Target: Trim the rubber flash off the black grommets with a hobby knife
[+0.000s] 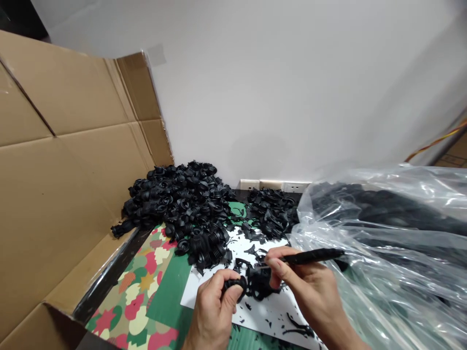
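Note:
My left hand (pixel 216 306) is closed on a small black rubber bellows (pixel 236 284), pinched between thumb and fingers. In my right hand (pixel 304 282) is a slim black-handled craft knife (pixel 314 255); its thin tip points left toward the bellows, and I cannot tell whether it touches. Beneath both hands lies a white sheet (pixel 193 287) strewn with black rubber scraps (pixel 260 284). Just beyond my left hand, ribbed black bellows (pixel 186 204) are heaped into a large pile.
A tall cardboard panel (pixel 83 160) stands on the left. To the right bulges a clear plastic bag (pixel 383 233) with black pieces inside. Another scrap heap (pixel 273 211) lies before the wall sockets (pixel 272 185). A patterned sheet (pixel 134 301) covers the front left over a green mat (pixel 170 296).

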The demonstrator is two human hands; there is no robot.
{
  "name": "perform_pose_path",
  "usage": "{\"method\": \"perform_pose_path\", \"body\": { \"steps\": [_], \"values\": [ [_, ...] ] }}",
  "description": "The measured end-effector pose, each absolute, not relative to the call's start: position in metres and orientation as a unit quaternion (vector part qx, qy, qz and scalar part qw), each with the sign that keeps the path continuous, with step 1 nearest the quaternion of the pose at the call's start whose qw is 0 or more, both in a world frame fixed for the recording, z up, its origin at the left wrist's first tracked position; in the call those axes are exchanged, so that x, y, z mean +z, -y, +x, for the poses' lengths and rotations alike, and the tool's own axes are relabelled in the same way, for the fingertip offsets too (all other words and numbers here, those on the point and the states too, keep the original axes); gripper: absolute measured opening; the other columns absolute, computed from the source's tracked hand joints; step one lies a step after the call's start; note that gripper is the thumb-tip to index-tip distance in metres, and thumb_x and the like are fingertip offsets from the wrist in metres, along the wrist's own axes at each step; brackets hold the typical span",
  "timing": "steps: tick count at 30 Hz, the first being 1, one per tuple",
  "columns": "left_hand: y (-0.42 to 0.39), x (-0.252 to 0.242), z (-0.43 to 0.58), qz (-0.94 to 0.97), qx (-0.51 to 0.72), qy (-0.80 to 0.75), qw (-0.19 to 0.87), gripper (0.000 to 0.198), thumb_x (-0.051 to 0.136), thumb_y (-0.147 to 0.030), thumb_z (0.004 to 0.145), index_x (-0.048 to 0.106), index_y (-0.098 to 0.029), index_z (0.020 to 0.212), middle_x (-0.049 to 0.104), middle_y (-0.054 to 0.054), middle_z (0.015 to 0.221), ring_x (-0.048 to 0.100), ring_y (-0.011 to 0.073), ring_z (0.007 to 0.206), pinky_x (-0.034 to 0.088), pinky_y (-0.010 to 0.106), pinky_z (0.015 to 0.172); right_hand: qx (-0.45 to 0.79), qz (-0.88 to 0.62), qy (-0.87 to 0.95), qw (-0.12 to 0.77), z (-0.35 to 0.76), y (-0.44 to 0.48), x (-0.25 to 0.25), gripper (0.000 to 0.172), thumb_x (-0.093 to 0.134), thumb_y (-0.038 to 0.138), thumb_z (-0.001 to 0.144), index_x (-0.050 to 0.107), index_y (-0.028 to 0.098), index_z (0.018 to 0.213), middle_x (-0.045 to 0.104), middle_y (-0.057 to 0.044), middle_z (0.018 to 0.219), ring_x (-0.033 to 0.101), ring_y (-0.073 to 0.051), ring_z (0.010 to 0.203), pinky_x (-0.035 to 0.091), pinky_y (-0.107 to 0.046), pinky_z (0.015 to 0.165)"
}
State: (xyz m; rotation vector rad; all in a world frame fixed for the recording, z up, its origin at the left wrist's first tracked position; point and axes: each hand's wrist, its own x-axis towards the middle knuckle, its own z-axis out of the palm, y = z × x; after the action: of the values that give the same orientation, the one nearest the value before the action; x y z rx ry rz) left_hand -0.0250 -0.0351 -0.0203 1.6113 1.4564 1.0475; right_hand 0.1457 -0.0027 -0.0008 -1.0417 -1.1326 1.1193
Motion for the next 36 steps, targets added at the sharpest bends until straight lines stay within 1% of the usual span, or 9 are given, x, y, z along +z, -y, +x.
{"method": "perform_pose_path", "body": {
  "steps": [3,7,13,23,26,28,30,34,36],
  "values": [
    [0.035,-0.022,-0.026,0.632,0.421,-0.564,0.325,0.022,0.046,-0.035,0.087,0.061,-0.018,0.087,0.053,-0.001,0.061,0.049,0.0138,0.052,0.042,0.022,0.05,0.535,-0.405,0.466,0.577,0.143,0.006,0.001,0.024,0.073,0.04,0.068,0.067,0.018,0.072,0.059,0.002,0.05,0.056,-0.015,0.045,0.046,-0.026,0.046],
    [0.035,-0.022,-0.028,0.652,0.428,-0.562,0.276,0.022,0.046,-0.034,0.087,0.061,-0.019,0.085,0.056,0.0,0.063,0.05,0.0142,0.053,0.041,0.022,0.048,0.544,-0.375,0.492,0.566,0.143,0.006,-0.002,0.021,0.072,0.038,0.071,0.068,0.018,0.074,0.061,0.001,0.053,0.057,-0.014,0.045,0.048,-0.025,0.047],
    [0.036,-0.02,-0.027,0.678,0.419,-0.554,0.239,0.02,0.045,-0.031,0.089,0.06,-0.019,0.083,0.057,0.0,0.063,0.054,0.015,0.056,0.042,0.021,0.049,0.538,-0.336,0.534,0.56,0.139,0.007,-0.008,0.014,0.071,0.032,0.073,0.068,0.018,0.076,0.064,-0.002,0.072,0.058,-0.012,0.049,0.049,-0.025,0.047],
    [0.036,-0.017,-0.025,0.708,0.419,-0.537,0.187,0.015,0.046,-0.023,0.089,0.059,-0.019,0.082,0.058,-0.001,0.063,0.055,0.0134,0.054,0.041,0.02,0.049,0.49,-0.325,0.588,0.556,0.136,0.009,-0.007,0.015,0.067,0.033,0.077,0.066,0.019,0.074,0.059,0.001,0.059,0.056,-0.012,0.047,0.048,-0.023,0.046],
    [0.036,-0.014,-0.024,0.723,0.425,-0.523,0.152,0.014,0.046,-0.018,0.088,0.058,-0.019,0.081,0.059,0.0,0.064,0.057,0.0131,0.055,0.043,0.019,0.05,0.46,-0.326,0.616,0.55,0.136,0.009,-0.008,0.015,0.064,0.033,0.08,0.065,0.018,0.075,0.06,-0.001,0.064,0.056,-0.012,0.047,0.048,-0.023,0.046],
    [0.035,-0.014,-0.023,0.732,0.428,-0.512,0.134,0.014,0.045,-0.016,0.087,0.058,-0.019,0.08,0.06,0.0,0.065,0.058,0.013,0.055,0.044,0.019,0.051,0.428,-0.329,0.643,0.543,0.135,0.01,-0.009,0.015,0.061,0.031,0.083,0.063,0.018,0.076,0.061,-0.002,0.068,0.057,-0.012,0.047,0.048,-0.023,0.047],
    [0.034,-0.015,-0.023,0.738,0.427,-0.508,0.122,0.014,0.045,-0.014,0.087,0.058,-0.018,0.081,0.061,0.001,0.065,0.059,0.0131,0.055,0.044,0.019,0.051,0.368,-0.325,0.685,0.538,0.132,0.012,-0.008,0.016,0.056,0.027,0.086,0.06,0.018,0.074,0.06,-0.001,0.066,0.057,-0.012,0.049,0.048,-0.023,0.047],
    [0.033,-0.019,-0.024,0.749,0.421,-0.499,0.113,0.015,0.043,-0.016,0.088,0.058,-0.018,0.083,0.061,0.002,0.064,0.061,0.0148,0.057,0.044,0.021,0.052,0.131,-0.258,0.794,0.535,0.126,0.017,-0.003,0.02,0.042,0.015,0.091,0.058,0.015,0.079,0.061,-0.006,0.065,0.059,-0.014,0.053,0.047,-0.022,0.044],
    [0.033,-0.019,-0.023,0.75,0.419,-0.496,0.125,0.016,0.043,-0.02,0.089,0.058,-0.018,0.082,0.062,0.002,0.063,0.061,0.0151,0.055,0.044,0.021,0.051,0.023,-0.231,0.816,0.53,0.122,0.019,-0.001,0.025,0.035,0.013,0.092,0.058,0.012,0.083,0.063,-0.009,0.064,0.062,-0.017,0.057,0.048,-0.024,0.045]
  ]
}}
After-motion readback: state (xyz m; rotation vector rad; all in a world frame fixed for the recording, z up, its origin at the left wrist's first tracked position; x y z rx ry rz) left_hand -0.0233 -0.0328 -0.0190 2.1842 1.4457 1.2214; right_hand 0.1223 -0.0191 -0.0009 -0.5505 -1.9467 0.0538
